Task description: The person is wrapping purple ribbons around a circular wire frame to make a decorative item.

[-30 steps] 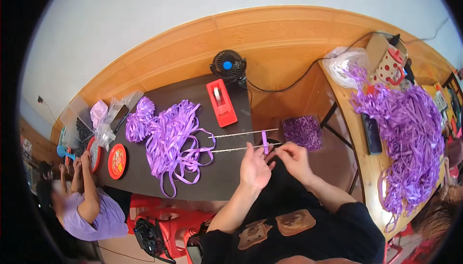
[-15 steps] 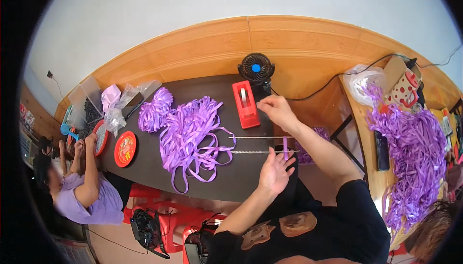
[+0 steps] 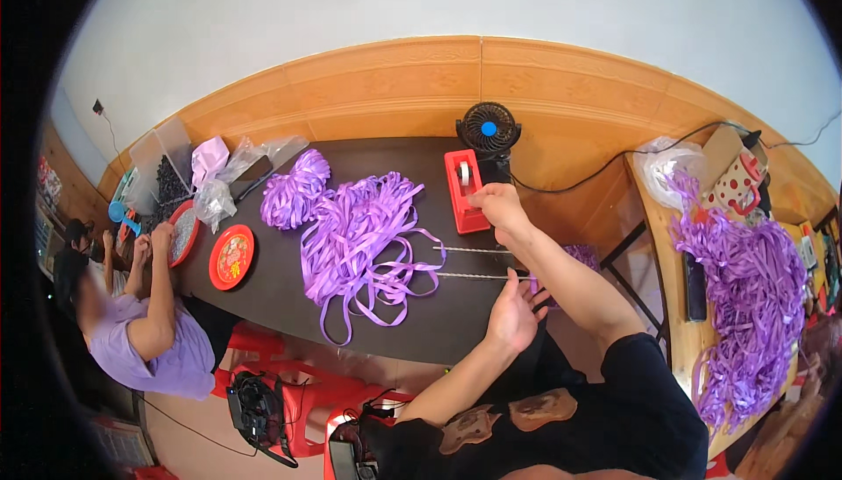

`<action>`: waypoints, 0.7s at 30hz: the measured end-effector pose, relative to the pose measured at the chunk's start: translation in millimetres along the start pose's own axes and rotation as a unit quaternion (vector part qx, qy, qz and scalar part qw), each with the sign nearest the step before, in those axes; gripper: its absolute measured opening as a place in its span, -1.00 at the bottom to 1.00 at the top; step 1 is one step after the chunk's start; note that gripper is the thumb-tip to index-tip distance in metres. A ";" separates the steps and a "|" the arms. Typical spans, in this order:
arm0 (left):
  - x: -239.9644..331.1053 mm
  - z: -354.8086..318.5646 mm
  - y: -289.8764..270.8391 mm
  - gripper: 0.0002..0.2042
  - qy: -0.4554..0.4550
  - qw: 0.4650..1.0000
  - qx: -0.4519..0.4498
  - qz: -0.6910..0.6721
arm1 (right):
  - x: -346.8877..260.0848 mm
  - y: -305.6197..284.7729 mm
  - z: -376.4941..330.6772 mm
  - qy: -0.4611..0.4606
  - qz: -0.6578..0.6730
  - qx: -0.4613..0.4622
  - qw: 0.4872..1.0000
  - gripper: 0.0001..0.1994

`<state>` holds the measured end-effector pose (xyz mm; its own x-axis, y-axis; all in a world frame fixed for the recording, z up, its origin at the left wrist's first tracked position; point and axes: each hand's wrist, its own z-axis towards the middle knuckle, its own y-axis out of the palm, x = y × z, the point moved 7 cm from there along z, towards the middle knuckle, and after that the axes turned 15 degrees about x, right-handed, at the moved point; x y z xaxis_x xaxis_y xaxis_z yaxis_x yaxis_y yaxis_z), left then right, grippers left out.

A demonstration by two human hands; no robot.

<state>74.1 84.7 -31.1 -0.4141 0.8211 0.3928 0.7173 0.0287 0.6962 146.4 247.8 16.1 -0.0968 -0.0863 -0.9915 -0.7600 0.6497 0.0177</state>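
A red tape dispenser (image 3: 462, 208) with a pale roll stands on the dark table. My right hand (image 3: 500, 208) is at its right side, fingertips pinched together over the dispenser's edge; whatever they hold is too small to make out. Below it, my left hand (image 3: 514, 315) is palm up with fingers apart, beside the right end of two thin metal rods (image 3: 465, 276). A short piece of purple ribbon (image 3: 533, 284) crosses the rods by my left fingers. My right forearm hides part of the rods. Left of them lies a loose heap of purple ribbon (image 3: 358, 239).
A small black fan (image 3: 488, 128) stands behind the dispenser. Further left are a ribbon bundle (image 3: 296, 189) and a red plate (image 3: 231, 257). A co-worker in a purple shirt (image 3: 149, 340) sits at far left. More ribbon (image 3: 754, 305) covers a wooden table on the right.
My right hand has moved left and slightly down, onto the dispenser's edge. My left hand stays by the rods, fingers still apart. The whole view has shifted a little.
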 end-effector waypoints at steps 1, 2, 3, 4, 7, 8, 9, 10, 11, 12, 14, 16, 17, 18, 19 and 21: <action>-0.7 0.9 -1.2 -0.46 -0.001 1.000 0.004 -0.004 | -3.0 -0.3 -3.7 0.011 0.040 0.000 0.999 -0.87; -1.3 1.8 -2.0 -0.46 0.000 1.000 0.003 -0.005 | -19.7 -1.3 -16.9 0.006 0.067 -0.001 0.998 -0.86; -2.3 2.7 -2.6 -0.46 -0.001 1.000 0.001 -0.008 | -20.2 -1.5 -17.2 0.005 0.066 -0.002 0.998 -0.86; -3.2 3.4 -2.9 -0.47 -0.003 1.000 -0.001 -0.011 | -23.7 -0.4 -17.8 -0.013 0.086 -0.022 0.996 -0.85; -3.2 2.4 -1.3 -0.47 -0.003 1.000 -0.010 -0.006 | -26.3 -6.9 -27.9 -0.040 0.080 -0.042 0.995 -0.86; -3.0 3.2 -2.5 -0.47 -0.003 1.000 -0.010 -0.008 | -24.3 -7.9 -35.9 -0.046 0.055 -0.049 0.996 -0.86; -2.7 3.9 -3.0 -0.48 -0.002 1.000 -0.019 -0.013 | -28.2 -10.2 -47.6 -0.054 0.073 -0.044 0.995 -0.85; -2.5 4.4 -3.0 -0.49 -0.001 0.999 -0.028 -0.018 | -23.2 -11.2 -50.7 -0.054 0.071 -0.046 0.995 -0.85; -3.7 3.3 -1.1 -0.49 -0.003 0.999 -0.029 -0.018 | -21.7 -18.3 -51.6 -0.094 0.022 -0.022 0.995 -0.85; -2.9 1.7 0.1 -0.50 0.006 0.999 -0.022 -0.023 | -19.8 -23.9 -51.7 -0.134 -0.027 0.002 0.991 -0.84; -2.0 0.6 0.6 -0.51 0.015 0.999 -0.014 -0.029 | -8.6 -26.3 -50.0 -0.146 -0.042 0.010 0.988 -0.83; -0.6 0.1 -0.8 -0.54 0.023 0.999 -0.013 -0.039 | -3.4 -28.4 -51.3 -0.166 -0.110 0.042 0.979 -0.85; -0.6 -0.7 -2.2 -0.54 0.024 0.999 -0.012 -0.039 | 1.7 -27.5 -48.6 -0.166 -0.109 0.041 0.979 -0.85; -1.8 1.2 -2.0 -0.54 0.020 0.999 -0.016 -0.041 | 13.2 -29.0 -40.4 -0.139 -0.126 0.042 0.981 -0.84; -2.7 2.5 -1.5 -0.54 0.016 0.999 -0.020 -0.043 | 24.7 -30.4 -32.8 -0.112 -0.142 0.043 0.983 -0.83; -1.3 -2.3 2.2 -0.53 0.013 0.999 -0.024 -0.038 | 29.3 -31.1 -25.7 -0.138 -0.160 0.057 0.976 -0.82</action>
<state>74.9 82.4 -28.7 -0.4810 0.8029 0.3521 0.6559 0.0631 0.7522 150.7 205.7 -10.2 0.3227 -0.1017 -0.9410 -0.6456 0.7034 -0.2974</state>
